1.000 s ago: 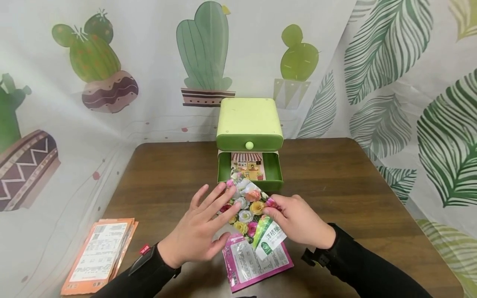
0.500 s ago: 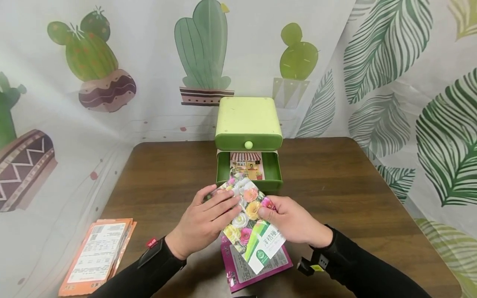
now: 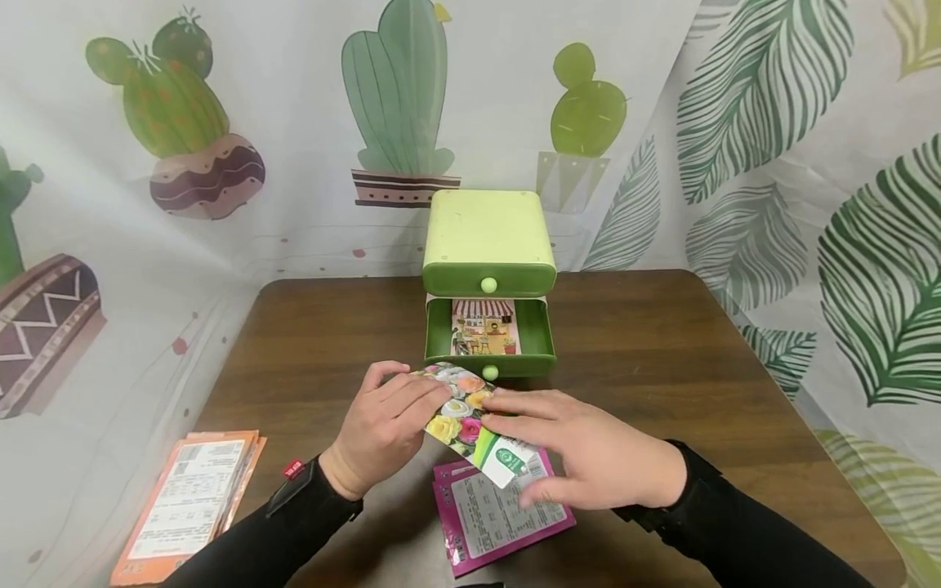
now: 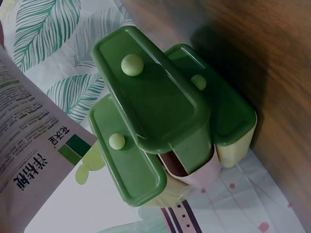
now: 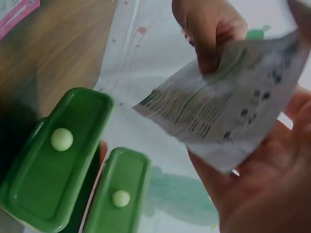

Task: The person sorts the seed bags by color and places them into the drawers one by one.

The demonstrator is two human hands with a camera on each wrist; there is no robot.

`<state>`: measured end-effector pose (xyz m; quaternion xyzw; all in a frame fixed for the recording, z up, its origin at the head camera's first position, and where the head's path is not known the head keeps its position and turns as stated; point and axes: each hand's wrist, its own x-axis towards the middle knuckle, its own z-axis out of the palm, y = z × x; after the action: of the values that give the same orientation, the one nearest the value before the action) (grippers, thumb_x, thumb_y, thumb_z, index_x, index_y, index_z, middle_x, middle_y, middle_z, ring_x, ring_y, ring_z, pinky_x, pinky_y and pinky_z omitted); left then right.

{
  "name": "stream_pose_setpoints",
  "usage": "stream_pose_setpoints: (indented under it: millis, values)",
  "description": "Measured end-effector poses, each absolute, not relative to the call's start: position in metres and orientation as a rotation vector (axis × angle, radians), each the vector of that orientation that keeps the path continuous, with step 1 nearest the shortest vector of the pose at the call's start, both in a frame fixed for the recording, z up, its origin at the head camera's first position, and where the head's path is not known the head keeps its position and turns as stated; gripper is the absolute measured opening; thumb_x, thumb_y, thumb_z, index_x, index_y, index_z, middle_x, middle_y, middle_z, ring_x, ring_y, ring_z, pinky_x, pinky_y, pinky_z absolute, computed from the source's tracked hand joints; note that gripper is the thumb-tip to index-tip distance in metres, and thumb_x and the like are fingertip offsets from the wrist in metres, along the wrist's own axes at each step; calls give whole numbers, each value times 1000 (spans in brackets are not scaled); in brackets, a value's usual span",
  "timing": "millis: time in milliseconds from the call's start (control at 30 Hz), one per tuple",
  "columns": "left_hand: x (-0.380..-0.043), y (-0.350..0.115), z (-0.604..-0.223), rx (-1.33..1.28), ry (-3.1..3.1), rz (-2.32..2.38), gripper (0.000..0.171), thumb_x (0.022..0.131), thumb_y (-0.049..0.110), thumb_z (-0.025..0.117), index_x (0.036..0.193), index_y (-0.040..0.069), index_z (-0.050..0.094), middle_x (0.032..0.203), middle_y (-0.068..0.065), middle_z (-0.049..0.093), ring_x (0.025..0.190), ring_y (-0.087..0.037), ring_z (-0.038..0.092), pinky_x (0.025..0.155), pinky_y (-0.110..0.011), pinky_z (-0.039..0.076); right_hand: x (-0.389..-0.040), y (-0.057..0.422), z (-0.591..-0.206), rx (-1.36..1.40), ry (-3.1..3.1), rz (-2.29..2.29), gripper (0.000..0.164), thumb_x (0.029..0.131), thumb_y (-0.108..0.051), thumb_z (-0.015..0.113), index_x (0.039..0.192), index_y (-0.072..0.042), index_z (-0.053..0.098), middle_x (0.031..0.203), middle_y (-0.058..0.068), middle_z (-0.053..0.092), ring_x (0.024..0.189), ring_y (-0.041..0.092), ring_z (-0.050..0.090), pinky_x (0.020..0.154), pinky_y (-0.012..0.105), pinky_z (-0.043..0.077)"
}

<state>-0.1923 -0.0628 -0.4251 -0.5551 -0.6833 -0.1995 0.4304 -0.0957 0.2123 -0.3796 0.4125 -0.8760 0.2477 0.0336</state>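
Note:
A flower seed packet (image 3: 456,412), printed with colourful blooms and a green-and-white label, is held tilted above the table. My left hand (image 3: 390,420) grips its left side, fingers over the front; in the right wrist view the left thumb (image 5: 206,53) presses on the text-covered back of the packet (image 5: 214,102). My right hand (image 3: 588,445) lies along the packet's right side, fingers straight and touching the front, thumb spread away. Below it, pink packets (image 3: 500,523) lie with a white text panel facing up. The left wrist view shows only the packet's back (image 4: 39,160).
A light green drawer cabinet (image 3: 485,224) stands at the table's back. Its middle drawer (image 4: 155,92) is pulled out, with a picture card (image 3: 481,331) inside. A stack of orange packets (image 3: 187,498) lies at the table's left edge. A printed cloth (image 3: 294,106) hangs behind.
My left hand has gone from spread fingers to gripping the packet. The right hand has let go of its pinch and straightened its fingers. The packet has shifted left and tilted.

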Motion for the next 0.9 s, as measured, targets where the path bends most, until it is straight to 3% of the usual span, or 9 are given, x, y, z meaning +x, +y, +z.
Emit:
stream_pose_setpoints:
  millis: [133, 233, 400, 533, 667, 767, 900]
  values:
    - [-191, -62, -424, -1389, -1697, -541, 22, 101, 14, 54, 106, 1, 71, 99, -10, 74, 85, -23, 70, 81, -47, 49, -98, 208, -376, 1338, -2454, 607, 47, 93, -10, 70, 138, -7, 60, 137, 5, 60, 121, 18, 58, 95, 38, 50]
    - [-189, -61, -422, -1388, -1691, -568, 22, 101, 15, 54, 103, 2, 72, 96, -9, 74, 81, -21, 69, 84, -49, 48, -99, 208, -372, 1323, -2330, 601, 29, 100, -9, 59, 127, -4, 67, 122, 6, 69, 107, 15, 66, 84, 33, 55]
    - [-197, -65, -419, -1283, -1719, -635, 19, 97, 9, 57, 94, 6, 75, 86, -6, 74, 75, -22, 68, 92, -60, 39, -96, 216, -355, 1287, -2313, 595, 36, 99, 0, 42, 120, -5, 71, 113, 3, 72, 95, 14, 69, 74, 32, 57]
    - [-216, -79, -418, -1140, -1876, -611, 15, 91, 17, 64, 90, 7, 76, 88, -9, 74, 84, -30, 69, 102, -64, 30, -95, 222, -335, 1226, -2248, 475, 39, 97, 1, 37, 116, -5, 70, 106, 3, 74, 86, 16, 71, 66, 35, 58]
    - [-234, -101, -416, -895, -2239, -484, 36, 99, 35, 56, 115, 7, 73, 118, -16, 69, 114, -38, 59, 110, -63, 18, -95, 225, -316, 1112, -2149, 333, 41, 94, 3, 37, 117, -6, 71, 101, 2, 74, 76, 18, 70, 59, 38, 57]
    - [-243, -114, -413, -712, -2519, -381, 57, 104, 48, 41, 141, 8, 56, 143, -22, 51, 134, -43, 39, 110, -64, 14, -100, 226, -307, 1046, -2121, 250, 47, 85, 10, 44, 120, -8, 70, 100, 2, 75, 69, 19, 68, 52, 39, 54]
    - [-248, -125, -414, -570, -2777, -344, 76, 103, 62, 24, 156, 10, 34, 156, -27, 28, 144, -48, 16, 109, -68, 9, -112, 226, -307, 1009, -2170, 170, 55, 75, 16, 50, 122, -6, 69, 101, 4, 75, 62, 22, 63, 46, 37, 49]
